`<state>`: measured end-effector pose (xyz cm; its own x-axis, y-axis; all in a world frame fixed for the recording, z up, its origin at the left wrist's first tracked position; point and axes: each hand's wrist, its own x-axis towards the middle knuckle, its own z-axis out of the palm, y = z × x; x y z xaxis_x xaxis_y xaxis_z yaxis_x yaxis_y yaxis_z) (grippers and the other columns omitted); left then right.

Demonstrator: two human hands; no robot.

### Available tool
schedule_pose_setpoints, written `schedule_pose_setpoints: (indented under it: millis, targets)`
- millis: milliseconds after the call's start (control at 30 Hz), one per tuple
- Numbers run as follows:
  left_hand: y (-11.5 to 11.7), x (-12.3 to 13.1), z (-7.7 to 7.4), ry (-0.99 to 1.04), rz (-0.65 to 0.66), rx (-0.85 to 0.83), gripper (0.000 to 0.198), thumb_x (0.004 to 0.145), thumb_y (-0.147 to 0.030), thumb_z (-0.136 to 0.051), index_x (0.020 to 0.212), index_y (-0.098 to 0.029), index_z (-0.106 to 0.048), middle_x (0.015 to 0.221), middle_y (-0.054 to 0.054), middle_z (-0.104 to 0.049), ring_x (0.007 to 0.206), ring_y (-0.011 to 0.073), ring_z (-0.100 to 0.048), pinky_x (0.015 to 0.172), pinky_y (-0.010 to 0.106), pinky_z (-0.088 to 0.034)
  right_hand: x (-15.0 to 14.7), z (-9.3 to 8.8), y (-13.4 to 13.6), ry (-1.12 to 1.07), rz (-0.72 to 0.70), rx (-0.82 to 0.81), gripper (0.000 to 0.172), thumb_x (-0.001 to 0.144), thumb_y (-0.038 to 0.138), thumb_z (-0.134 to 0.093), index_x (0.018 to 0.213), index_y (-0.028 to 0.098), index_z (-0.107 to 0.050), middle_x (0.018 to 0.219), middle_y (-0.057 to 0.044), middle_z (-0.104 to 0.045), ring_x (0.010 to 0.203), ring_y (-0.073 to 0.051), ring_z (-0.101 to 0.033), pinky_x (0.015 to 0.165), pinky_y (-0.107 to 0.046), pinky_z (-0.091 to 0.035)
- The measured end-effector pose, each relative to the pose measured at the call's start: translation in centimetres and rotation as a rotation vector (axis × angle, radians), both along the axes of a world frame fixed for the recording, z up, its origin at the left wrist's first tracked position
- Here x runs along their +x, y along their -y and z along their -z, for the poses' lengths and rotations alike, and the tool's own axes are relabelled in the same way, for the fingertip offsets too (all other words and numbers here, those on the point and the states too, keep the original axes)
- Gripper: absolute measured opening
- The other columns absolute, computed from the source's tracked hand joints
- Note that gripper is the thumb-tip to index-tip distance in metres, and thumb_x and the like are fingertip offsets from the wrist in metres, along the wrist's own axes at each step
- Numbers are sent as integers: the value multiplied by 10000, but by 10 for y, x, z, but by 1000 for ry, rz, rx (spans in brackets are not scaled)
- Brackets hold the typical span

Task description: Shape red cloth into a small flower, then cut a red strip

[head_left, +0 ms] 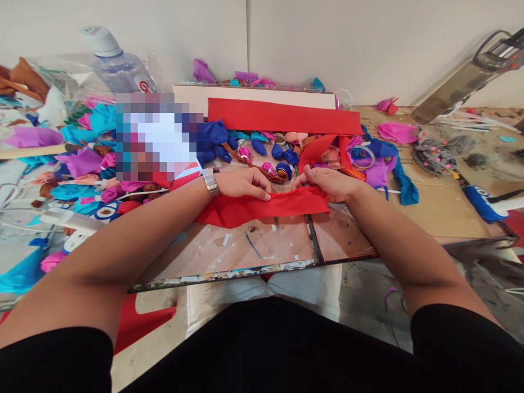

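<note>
A strip of red fabric (262,208) lies across a glass-topped work surface (245,248) in front of me. My left hand (244,184), with a metal watch on the wrist, pinches the strip's upper edge near its middle. My right hand (327,183) pinches the same edge just to the right, fingers curled closed on the cloth. A longer red fabric strip (282,116) lies flat farther back, against a white board (192,94).
Small blue, pink and purple fabric pieces (262,150) are piled behind my hands and spread to the left (77,158). A plastic water bottle (117,65) stands at back left. Rings of tape (362,155) and a dark container (470,82) are at right.
</note>
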<state>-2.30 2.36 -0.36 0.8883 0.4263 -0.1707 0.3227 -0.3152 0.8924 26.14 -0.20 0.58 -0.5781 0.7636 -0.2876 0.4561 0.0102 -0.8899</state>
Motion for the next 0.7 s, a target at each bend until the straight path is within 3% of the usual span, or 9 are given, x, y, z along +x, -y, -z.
schedule_pose_setpoints:
  millis: [133,300,367,433,567,700]
  targets:
    - [1,0,-3,2,3,-4,324,867,-445,-713,727,-154,-692,616,-25,-539,570,96,-388,583,256,-303,1,-1,-6,56,4,174,902,912,980,-312,812,214,-778,704,-58,-725,551,-166,-612,513,-309,-456]
    - [2,0,-5,18,16,10,329,891,-425,-705,722,-144,-677,612,-32,-507,579,90,-361,576,249,-288,6,3,-9,-68,-18,108,825,882,958,-489,898,182,-768,516,68,-375,443,-88,-270,462,-271,-206]
    - [1,0,-4,30,22,9,338,898,-427,-704,720,-141,-673,609,-32,-502,577,88,-356,571,249,-284,6,5,-9,-118,-5,54,803,879,944,-524,926,178,-758,516,80,-320,453,-89,-212,467,-279,-160]
    - [0,0,-2,42,25,-2,340,900,-428,-708,725,-139,-671,611,-30,-506,578,88,-358,570,250,-286,6,6,-9,-156,8,10,784,891,932,-524,931,183,-751,528,72,-339,462,-97,-229,472,-284,-175]
    - [-1,0,1,45,24,-16,338,903,-427,-711,727,-142,-665,611,-30,-505,578,88,-359,573,254,-284,4,10,-9,-199,-9,33,728,893,888,-592,909,179,-758,640,14,-526,535,-113,-398,508,-276,-264]
    - [-1,0,2,43,16,-21,329,906,-428,-707,750,-139,-681,628,-23,-531,586,91,-385,584,254,-300,4,14,-10,-206,18,70,606,930,774,-673,986,178,-767,584,62,-438,515,-91,-309,503,-257,-202]
